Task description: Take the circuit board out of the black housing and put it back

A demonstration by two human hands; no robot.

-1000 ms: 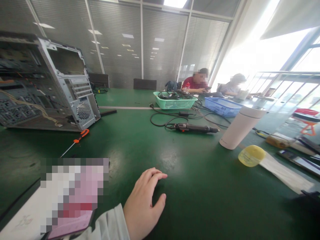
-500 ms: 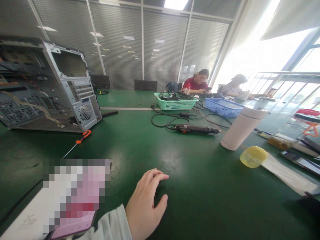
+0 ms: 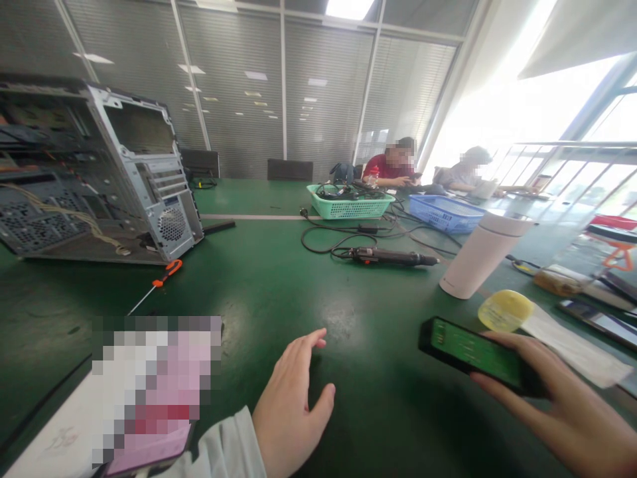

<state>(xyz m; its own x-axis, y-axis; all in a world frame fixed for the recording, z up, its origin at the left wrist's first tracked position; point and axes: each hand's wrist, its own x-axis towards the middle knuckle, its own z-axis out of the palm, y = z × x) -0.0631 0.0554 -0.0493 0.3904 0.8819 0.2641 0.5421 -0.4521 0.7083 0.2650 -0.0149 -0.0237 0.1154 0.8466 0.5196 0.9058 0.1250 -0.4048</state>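
Observation:
My left hand (image 3: 293, 405) rests palm down over the green tabletop (image 3: 368, 405), fingers stretched and thumb apart, holding nothing. In my right hand (image 3: 572, 405) is a black case with a green circuit board (image 3: 468, 346) showing on its upper face; fingers and thumb grip its near end from both sides. The case is above the table at the right, and its gripped end is partly hidden by the hand. Left of my left hand lie a pink-screened phone (image 3: 149, 451) and a white flat object (image 3: 44, 445), both partly blurred out.
An opened computer case (image 3: 162, 179) stands at left, an orange-handled screwdriver (image 3: 158, 283) before it. Farther back lie a corded electric screwdriver (image 3: 393, 257), a green basket (image 3: 348, 210) and a blue basket (image 3: 445, 218). A pale tumbler (image 3: 480, 259) stands at right. Two people sit beyond.
My right hand has come into view from the right, carrying the black case with the circuit board. The fingers of my left hand have shifted slightly.

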